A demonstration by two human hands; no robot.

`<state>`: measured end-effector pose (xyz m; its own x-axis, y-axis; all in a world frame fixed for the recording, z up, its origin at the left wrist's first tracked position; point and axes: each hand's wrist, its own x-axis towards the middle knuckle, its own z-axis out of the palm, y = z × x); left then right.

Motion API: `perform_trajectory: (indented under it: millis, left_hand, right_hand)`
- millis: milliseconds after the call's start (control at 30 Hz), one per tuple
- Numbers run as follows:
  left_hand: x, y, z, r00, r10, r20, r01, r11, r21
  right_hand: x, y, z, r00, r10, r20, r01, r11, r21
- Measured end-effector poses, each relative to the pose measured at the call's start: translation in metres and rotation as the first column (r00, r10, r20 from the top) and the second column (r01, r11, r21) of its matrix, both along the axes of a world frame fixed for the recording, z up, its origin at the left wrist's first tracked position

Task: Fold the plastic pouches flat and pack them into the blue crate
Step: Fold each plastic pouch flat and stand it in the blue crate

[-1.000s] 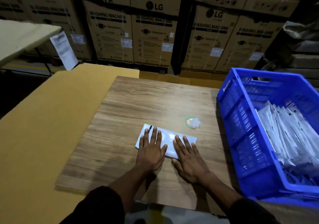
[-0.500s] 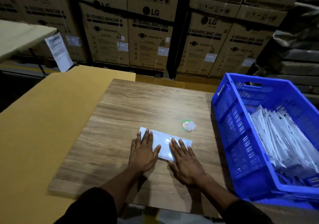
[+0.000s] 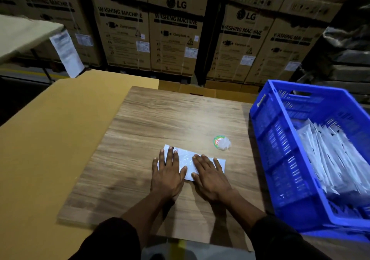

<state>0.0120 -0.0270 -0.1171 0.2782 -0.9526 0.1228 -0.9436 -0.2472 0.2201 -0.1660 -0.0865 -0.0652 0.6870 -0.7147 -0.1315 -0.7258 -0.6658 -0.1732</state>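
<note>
1. A wood-grain desk (image 3: pixel 170 115) lies on yellow cardboard sheeting (image 3: pixel 50 139).
2. A small round sticker with crumpled clear plastic (image 3: pixel 221 142) rests on the desk.
3. Stacked washing machine cartons (image 3: pixel 174 33) line the back.
4. A paper sheet (image 3: pixel 67 53) hangs from a side table (image 3: pixel 24 33) at left.

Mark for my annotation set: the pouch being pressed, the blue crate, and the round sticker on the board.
pouch (image 3: pixel 188 158): head view, bare plastic between the two hands.
blue crate (image 3: pixel 280 159): head view, its near left wall.
round sticker (image 3: pixel 216 140): head view, its green-rimmed left part.

blue crate (image 3: pixel 280 159), white pouch (image 3: pixel 188 159) (glossy), wood-grain board (image 3: pixel 160 119)
</note>
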Motion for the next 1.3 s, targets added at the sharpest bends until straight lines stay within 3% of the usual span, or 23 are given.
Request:
perform_trajectory:
  millis: [200, 300, 400, 500, 633, 733, 1033, 1300]
  left_hand:
    - [-0.005, -0.005, 0.012, 0.999, -0.008, -0.044, 0.006, 0.999, -0.040]
    - [-0.011, -0.013, 0.018, 0.955, -0.295, 0.014, 0.295, 0.948, -0.122]
    - [-0.020, -0.028, 0.024, 0.891, -0.436, -0.128, 0.403, 0.888, -0.222]
    - [-0.022, -0.030, 0.022, 0.907, -0.408, -0.101, 0.382, 0.900, -0.208]
    - [-0.021, -0.022, 0.013, 0.944, -0.327, 0.049, 0.331, 0.937, -0.110]
    - [-0.023, -0.018, 0.012, 0.952, -0.289, 0.098, 0.297, 0.952, -0.075]
    - [-0.007, -0.012, 0.007, 0.974, -0.223, -0.038, 0.222, 0.974, -0.044]
    - [-0.001, -0.005, 0.013, 0.982, -0.180, -0.053, 0.178, 0.983, -0.032]
  right_hand:
    - [-0.003, 0.001, -0.003, 0.999, -0.001, 0.038, 0.002, 1.000, -0.024]
    - [-0.005, -0.002, -0.002, 0.995, 0.001, 0.101, -0.005, 0.999, 0.034]
    - [-0.011, -0.010, -0.005, 0.970, -0.077, 0.231, 0.055, 0.994, 0.099]
    - [-0.020, -0.009, -0.007, 0.942, -0.133, 0.310, 0.121, 0.991, 0.056]
    - [-0.019, -0.003, -0.010, 0.972, -0.123, 0.201, 0.133, 0.990, -0.040]
    - [-0.016, -0.003, -0.009, 0.980, -0.157, 0.124, 0.160, 0.987, -0.018]
    - [-0.022, -0.001, -0.011, 0.985, -0.172, -0.005, 0.172, 0.984, -0.051]
    - [-0.030, 0.001, -0.011, 0.980, -0.190, -0.052, 0.189, 0.982, -0.023]
